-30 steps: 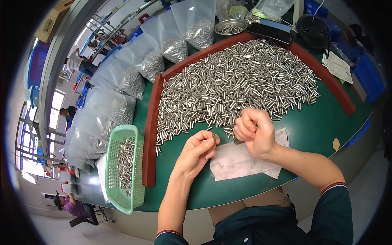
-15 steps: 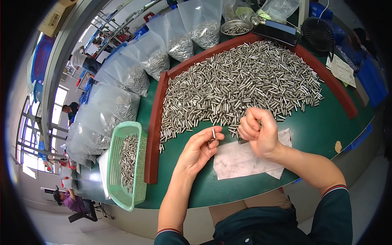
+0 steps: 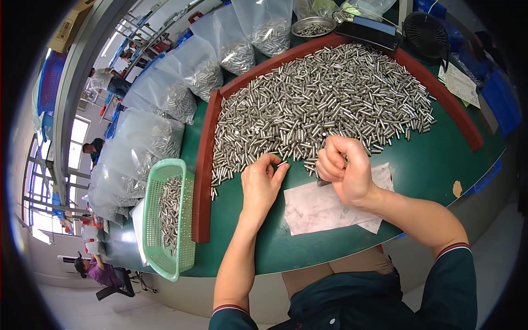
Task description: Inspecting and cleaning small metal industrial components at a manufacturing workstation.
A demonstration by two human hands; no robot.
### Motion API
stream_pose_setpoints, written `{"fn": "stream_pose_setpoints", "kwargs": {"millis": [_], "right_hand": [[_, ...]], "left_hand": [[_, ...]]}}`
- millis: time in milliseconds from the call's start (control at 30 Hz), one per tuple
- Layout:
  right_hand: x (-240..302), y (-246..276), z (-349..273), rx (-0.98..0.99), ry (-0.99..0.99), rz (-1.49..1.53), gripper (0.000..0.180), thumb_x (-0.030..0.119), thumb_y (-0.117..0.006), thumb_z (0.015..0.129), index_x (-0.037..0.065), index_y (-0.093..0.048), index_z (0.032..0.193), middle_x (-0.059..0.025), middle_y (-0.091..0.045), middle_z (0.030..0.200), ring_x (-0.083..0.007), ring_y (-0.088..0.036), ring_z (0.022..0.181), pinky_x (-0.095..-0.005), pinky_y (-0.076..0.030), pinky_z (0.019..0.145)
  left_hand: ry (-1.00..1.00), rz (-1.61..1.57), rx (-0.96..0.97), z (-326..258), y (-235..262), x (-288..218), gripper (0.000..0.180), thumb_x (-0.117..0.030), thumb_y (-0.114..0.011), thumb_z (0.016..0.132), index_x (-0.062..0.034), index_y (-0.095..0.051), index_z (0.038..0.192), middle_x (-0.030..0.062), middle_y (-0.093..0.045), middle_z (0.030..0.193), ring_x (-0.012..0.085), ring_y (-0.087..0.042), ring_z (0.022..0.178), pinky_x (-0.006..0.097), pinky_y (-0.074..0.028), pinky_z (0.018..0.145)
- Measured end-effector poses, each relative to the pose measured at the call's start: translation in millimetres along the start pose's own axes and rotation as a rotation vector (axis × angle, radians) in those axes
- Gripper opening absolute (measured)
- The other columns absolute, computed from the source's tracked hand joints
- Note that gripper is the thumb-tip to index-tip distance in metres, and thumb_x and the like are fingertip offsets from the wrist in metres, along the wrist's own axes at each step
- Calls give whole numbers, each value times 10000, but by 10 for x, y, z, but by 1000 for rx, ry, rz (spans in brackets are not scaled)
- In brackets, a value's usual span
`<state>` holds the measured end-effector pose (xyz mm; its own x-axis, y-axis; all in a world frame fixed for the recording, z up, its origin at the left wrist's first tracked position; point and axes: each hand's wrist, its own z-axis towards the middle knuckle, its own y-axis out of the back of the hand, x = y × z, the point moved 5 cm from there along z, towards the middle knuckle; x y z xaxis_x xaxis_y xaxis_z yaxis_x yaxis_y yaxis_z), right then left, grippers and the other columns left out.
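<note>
Nearest, the person's bare forearms reach in from dark green sleeves (image 3: pixel 451 280) over a green worktop (image 3: pixel 272 247), and a stained white cloth (image 3: pixel 308 212) lies flat there, just in front of the body. The left hand (image 3: pixel 259 184) has moved forward and turned palm down; half a second ago it held a pin up between thumb and finger, and now its tips are at the near edge of the pile, so the handling appears to have shifted back to the loose pins. Its thumb and forefinger are bent toward each other with a small gap behind the tips, where one short metal pin (image 3: pixel 282 163) shows; whether it is gripped or only touched cannot be told. The right hand (image 3: pixel 346 170) has kept its shape: its fingers are clenched in a fist by the cloth's far edge, and anything inside is hidden. To the left, a pale green basket (image 3: pixel 188 231) holds many similar pins, beside a red-brown border (image 3: pixel 203 192). Beyond the hands, the large pile of pins (image 3: pixel 324 99) spreads within that border. Farther off stand clear plastic bags (image 3: pixel 203 71) partly filled with pins, a round metal dish (image 3: pixel 332 25), a black phone (image 3: pixel 368 34) and a small black fan (image 3: pixel 426 36).
</note>
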<state>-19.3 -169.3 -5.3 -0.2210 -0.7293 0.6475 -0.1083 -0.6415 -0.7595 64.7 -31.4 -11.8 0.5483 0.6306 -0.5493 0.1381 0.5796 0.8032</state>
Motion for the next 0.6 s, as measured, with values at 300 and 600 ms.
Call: {"fn": "stream_pose_setpoints", "kwargs": {"millis": [300,600], "right_hand": [[12,-1,-35,55,0,-85,342,175,-318,842,112,-278,508,23,-247,411,-68,-156,379,-239,-145,386],[-105,-13,-74,64,-30,-135,344,178,-341,822,102,-281,493,19,-264,423,-77,-198,394,-244,-168,397]], "left_hand": [[53,-314,343,-290,-65,-305,70,-50,-620,698,10,-585,707,18,-441,488,74,-384,439,241,-339,423],[5,-249,367,-315,-139,-331,65,-13,-626,706,32,-581,693,-23,-428,505,42,-348,471,214,-305,425]]}}
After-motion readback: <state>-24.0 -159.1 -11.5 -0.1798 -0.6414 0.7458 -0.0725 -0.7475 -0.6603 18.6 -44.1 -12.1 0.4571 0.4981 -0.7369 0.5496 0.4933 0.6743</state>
